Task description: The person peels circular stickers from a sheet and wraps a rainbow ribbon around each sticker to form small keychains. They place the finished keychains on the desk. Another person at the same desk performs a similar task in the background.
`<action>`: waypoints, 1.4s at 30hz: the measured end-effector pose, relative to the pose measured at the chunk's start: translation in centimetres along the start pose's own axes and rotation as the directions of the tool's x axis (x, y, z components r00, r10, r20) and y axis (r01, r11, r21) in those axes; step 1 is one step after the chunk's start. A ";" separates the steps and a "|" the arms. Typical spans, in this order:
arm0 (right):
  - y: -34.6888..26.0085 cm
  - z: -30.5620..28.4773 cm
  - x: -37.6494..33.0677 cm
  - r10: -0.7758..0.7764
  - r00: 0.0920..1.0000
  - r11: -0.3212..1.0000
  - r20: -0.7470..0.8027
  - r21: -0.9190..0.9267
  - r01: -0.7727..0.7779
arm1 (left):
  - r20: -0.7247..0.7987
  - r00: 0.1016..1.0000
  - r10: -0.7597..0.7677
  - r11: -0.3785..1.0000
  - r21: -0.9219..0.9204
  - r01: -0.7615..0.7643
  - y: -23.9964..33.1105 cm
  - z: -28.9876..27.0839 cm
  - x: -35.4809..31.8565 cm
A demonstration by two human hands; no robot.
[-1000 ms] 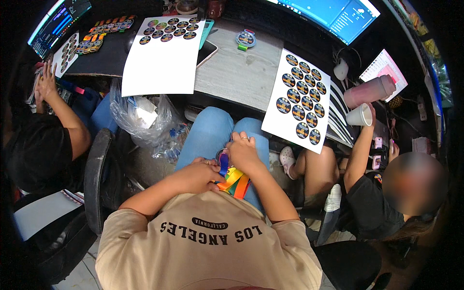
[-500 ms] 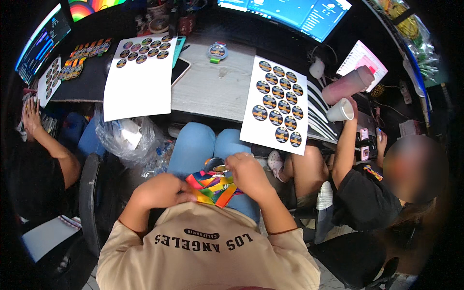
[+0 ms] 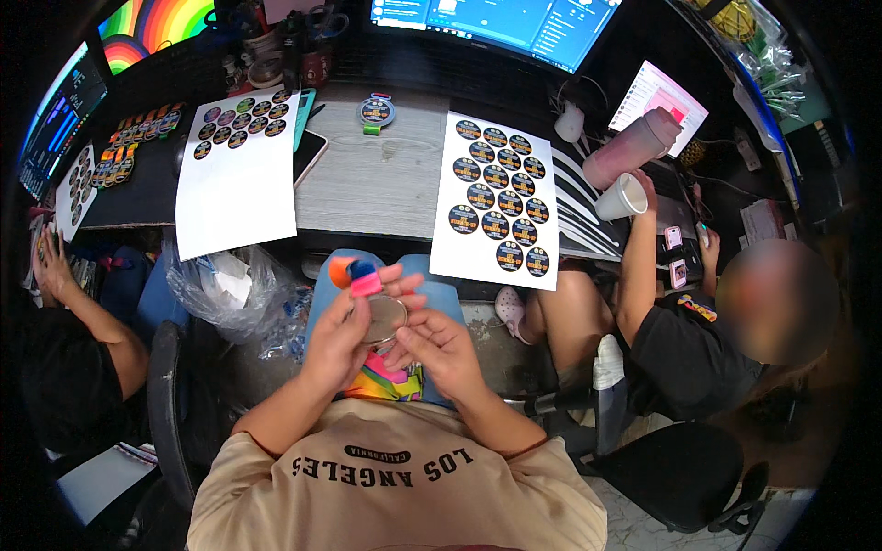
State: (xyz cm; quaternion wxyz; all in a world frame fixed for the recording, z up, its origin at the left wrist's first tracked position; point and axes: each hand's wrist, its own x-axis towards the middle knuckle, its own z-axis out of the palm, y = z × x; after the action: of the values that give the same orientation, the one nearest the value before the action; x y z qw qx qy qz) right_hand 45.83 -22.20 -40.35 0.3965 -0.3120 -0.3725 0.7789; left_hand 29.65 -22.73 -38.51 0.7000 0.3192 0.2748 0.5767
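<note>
Above my lap, my left hand and my right hand hold a round metal medal between them, its plain silvery face tilted up. A pink, blue and orange ribbon runs from the medal's top through the fingers of my left hand. My right fingertips grip the medal's lower right rim. More of the multicoloured ribbon lies bunched on my lap below the hands. On the desk ahead rests another medal with a dark printed sticker on its face.
A white sheet of round black stickers overhangs the desk edge; another sheet lies left. Several ribboned medals sit far left. At right, a co-worker's hand holds a white cup beside a pink bottle. A plastic bag hangs near my knees.
My hands have come together and risen from my lap with the medal between them. Its ribbon, earlier heaped between my hands, now partly passes through my left fingers.
</note>
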 end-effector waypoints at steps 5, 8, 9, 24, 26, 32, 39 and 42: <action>-3.4 -7.2 0.5 -0.815 0.546 0.304 -0.194 -0.945 0.118 | -0.178 0.974 -0.137 0.965 -0.247 0.091 -6.1 -1.0 3.7; -6.7 -12.4 2.0 -0.892 0.443 0.130 -0.087 -0.989 0.067 | -0.186 0.864 -0.468 0.824 -0.444 0.351 -12.9 0.0 4.6; -7.3 -13.5 2.6 -0.892 0.444 0.133 -0.079 -0.987 0.093 | -0.129 0.845 -0.519 0.797 -0.431 0.424 -14.9 0.7 5.0; -6.3 -15.3 4.3 -0.769 0.632 0.171 -0.089 -0.983 0.069 | -0.068 0.966 -0.250 0.887 -0.417 0.200 -17.9 4.9 12.1; -6.3 -15.3 4.3 -0.773 0.631 0.141 -0.063 -0.987 0.074 | -0.058 0.969 -0.240 0.894 -0.401 0.198 -17.8 4.9 12.1; -6.6 -15.2 4.3 -0.774 0.633 0.059 -0.012 -0.997 0.054 | 0.001 0.979 -0.206 0.892 -0.412 0.188 -17.7 4.6 12.4; -7.1 -14.9 4.1 -0.778 0.627 0.064 -0.034 -0.998 0.024 | 0.157 0.976 -0.152 0.887 -0.413 0.205 -18.4 3.5 13.2; -7.5 -15.0 4.0 -0.778 0.627 0.079 -0.034 -0.996 0.043 | 0.206 0.960 -0.188 0.876 -0.406 0.259 -18.6 3.2 13.3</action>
State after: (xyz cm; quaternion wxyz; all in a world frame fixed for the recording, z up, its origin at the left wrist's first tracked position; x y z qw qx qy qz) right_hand 58.48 -10.79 -42.77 0.4287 -0.5706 -0.6959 0.0791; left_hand 46.24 -12.50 -50.86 0.8348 0.1687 0.1193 0.5104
